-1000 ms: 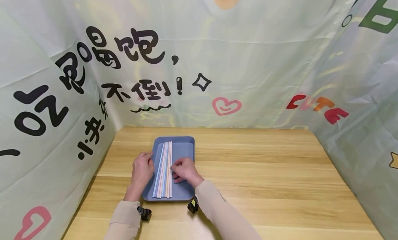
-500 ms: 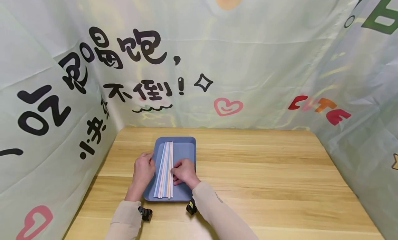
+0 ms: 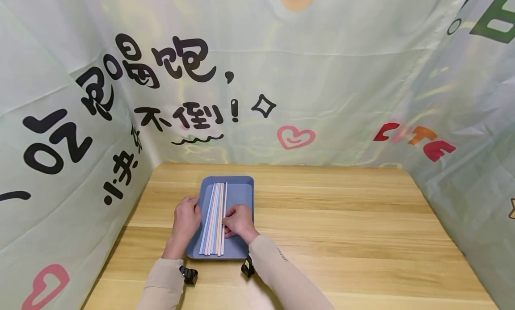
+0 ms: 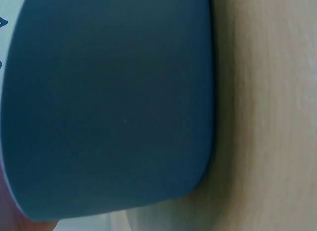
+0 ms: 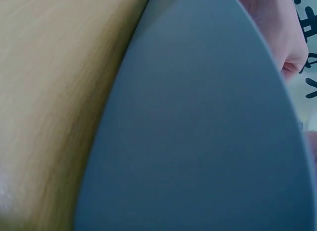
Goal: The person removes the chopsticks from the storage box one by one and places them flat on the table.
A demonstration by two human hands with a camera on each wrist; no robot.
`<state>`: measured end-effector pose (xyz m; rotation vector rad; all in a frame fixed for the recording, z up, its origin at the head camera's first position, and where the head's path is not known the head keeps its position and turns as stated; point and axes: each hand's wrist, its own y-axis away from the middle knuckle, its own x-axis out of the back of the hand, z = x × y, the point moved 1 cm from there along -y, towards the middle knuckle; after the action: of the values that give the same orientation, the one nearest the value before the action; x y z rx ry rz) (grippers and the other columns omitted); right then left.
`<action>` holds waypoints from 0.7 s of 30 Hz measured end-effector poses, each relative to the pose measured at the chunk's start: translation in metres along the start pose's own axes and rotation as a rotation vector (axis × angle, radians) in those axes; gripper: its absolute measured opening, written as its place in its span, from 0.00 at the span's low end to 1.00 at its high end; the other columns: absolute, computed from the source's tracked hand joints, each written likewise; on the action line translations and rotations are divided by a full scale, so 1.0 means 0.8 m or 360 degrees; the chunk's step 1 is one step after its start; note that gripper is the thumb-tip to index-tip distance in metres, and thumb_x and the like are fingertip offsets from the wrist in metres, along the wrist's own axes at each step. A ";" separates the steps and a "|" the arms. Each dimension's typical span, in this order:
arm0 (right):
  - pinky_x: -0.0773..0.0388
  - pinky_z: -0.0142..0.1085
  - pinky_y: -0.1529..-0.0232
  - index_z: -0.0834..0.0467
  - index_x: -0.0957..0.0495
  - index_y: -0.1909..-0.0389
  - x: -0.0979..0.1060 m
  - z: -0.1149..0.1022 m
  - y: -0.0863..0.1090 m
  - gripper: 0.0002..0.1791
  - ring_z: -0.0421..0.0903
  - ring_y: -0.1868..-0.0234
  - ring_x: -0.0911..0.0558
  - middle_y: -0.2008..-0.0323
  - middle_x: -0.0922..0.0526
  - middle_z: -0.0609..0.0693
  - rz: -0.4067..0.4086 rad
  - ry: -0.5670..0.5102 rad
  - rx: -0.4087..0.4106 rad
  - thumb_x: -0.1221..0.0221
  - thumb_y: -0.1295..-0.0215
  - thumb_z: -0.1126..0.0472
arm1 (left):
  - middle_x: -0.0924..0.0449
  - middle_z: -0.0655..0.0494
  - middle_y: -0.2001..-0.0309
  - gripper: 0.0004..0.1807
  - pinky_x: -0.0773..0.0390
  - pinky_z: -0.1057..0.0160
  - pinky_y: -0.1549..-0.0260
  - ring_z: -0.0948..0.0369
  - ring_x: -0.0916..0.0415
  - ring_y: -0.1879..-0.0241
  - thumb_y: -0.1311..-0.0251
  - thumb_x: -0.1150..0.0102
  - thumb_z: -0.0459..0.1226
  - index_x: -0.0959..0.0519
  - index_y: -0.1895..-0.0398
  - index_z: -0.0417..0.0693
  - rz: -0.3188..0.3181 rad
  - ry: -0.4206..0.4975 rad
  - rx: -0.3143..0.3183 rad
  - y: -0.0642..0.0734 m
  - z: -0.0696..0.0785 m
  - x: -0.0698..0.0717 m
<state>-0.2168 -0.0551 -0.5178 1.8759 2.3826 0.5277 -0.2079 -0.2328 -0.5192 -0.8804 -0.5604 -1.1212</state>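
Observation:
A blue rectangular tray (image 3: 241,192) lies on the table. Along its left half runs a row of thin pastel chopsticks (image 3: 212,225), closer together at the far end than at the near end. My left hand (image 3: 187,217) holds the tray's left rim with bent fingers. Over the tray, my right hand (image 3: 240,219) pinches the rightmost chopstick (image 3: 225,196) near its middle; its far end stands slightly apart from the others. Both wrist views are mostly filled by the tray's outer wall (image 4: 109,102), which hides the chopsticks; part of the left hand (image 5: 277,28) shows in the right wrist view.
The wooden table (image 3: 342,229) extends widely to the right of the tray. Printed cloth walls (image 3: 342,86) stand along its back, left and right sides. A black wrist camera (image 3: 188,275) sits below the left hand, another (image 3: 248,267) below the right.
The far end of the rightmost chopstick has shifted right, opening a small gap from the row. My right hand has moved very slightly; the left hand keeps its place on the tray.

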 end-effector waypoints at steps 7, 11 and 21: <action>0.13 0.42 0.77 0.66 0.22 0.66 0.001 -0.003 0.003 0.09 0.43 0.86 0.19 0.77 0.15 0.65 0.0038 0.0074 -0.0021 0.31 0.41 0.75 | 0.16 0.29 0.50 0.20 0.16 0.42 0.51 0.37 0.16 0.50 0.36 0.41 0.22 0.20 0.41 0.23 0.0011 0.0004 -0.0023 0.000 -0.001 0.000; 0.13 0.43 0.77 0.67 0.22 0.67 0.003 -0.004 0.003 0.08 0.44 0.87 0.20 0.83 0.18 0.59 0.0062 0.0083 -0.0019 0.32 0.42 0.77 | 0.16 0.29 0.50 0.20 0.16 0.42 0.51 0.37 0.16 0.50 0.36 0.41 0.22 0.20 0.41 0.23 0.0006 0.0008 -0.0026 0.000 -0.001 0.001; 0.14 0.42 0.77 0.59 0.27 0.77 0.006 -0.008 0.004 0.16 0.49 0.87 0.16 0.87 0.25 0.51 0.0034 0.0194 -0.0068 0.28 0.45 0.72 | 0.16 0.30 0.50 0.20 0.15 0.43 0.52 0.38 0.16 0.50 0.34 0.41 0.23 0.21 0.40 0.24 -0.0022 -0.0007 0.0009 0.000 -0.001 0.001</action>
<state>-0.2170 -0.0511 -0.5099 1.9056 2.4060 0.7087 -0.2077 -0.2338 -0.5188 -0.8758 -0.5739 -1.1297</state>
